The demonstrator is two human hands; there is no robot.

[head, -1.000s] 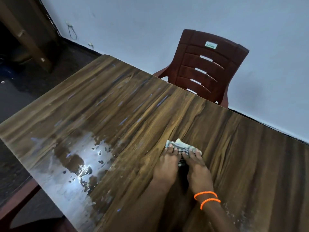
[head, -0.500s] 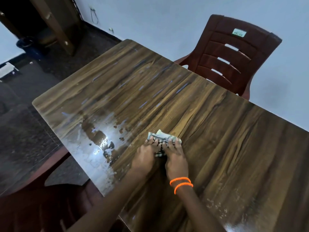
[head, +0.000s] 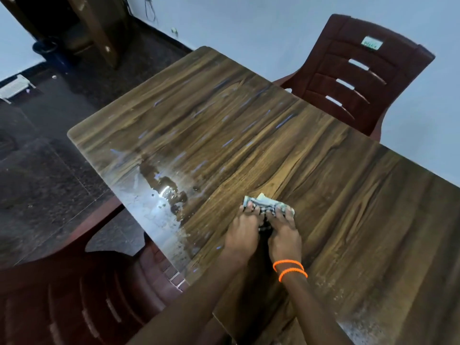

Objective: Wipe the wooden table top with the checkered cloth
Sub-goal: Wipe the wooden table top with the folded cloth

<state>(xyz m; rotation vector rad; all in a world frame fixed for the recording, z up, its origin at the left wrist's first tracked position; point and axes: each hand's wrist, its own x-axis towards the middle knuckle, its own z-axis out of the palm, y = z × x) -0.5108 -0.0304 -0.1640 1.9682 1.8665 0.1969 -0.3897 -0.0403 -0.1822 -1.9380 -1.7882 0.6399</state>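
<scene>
Head view, looking down and forward: long brown wood-grain bench running from 10 o'clock to 4 o'clock across the frame, its top glossy and streaked with pale glints. Small bunched checkered cloth, pale with dark lines, lying on the bench top a little toward 5 o'clock of frame centre, pressed flat under both hands. Left hand palm-down on the cloth's 8 o'clock side, fingers curled down onto the fabric and bearing on it. Right hand palm-down just beside the left, touching or nearly touching it, fingers likewise bent down over the cloth's 4 o'clock side; cannot tell whether either hand actually pinches the fabric or only presses on it. Two bright orange bead bracelets around the right wrist. Wet patch with a bright reflection on the bench top at 9 o'clock of the cloth, near the bench's edge and apart from the hands. Dark red slatted plastic chair at 1 o'clock, standing at the far side of the bench against a pale wall. Second dark red plastic chair at 7 o'clock, partly under the near bench edge. Dark speckled floor at 9 o'clock.
</scene>
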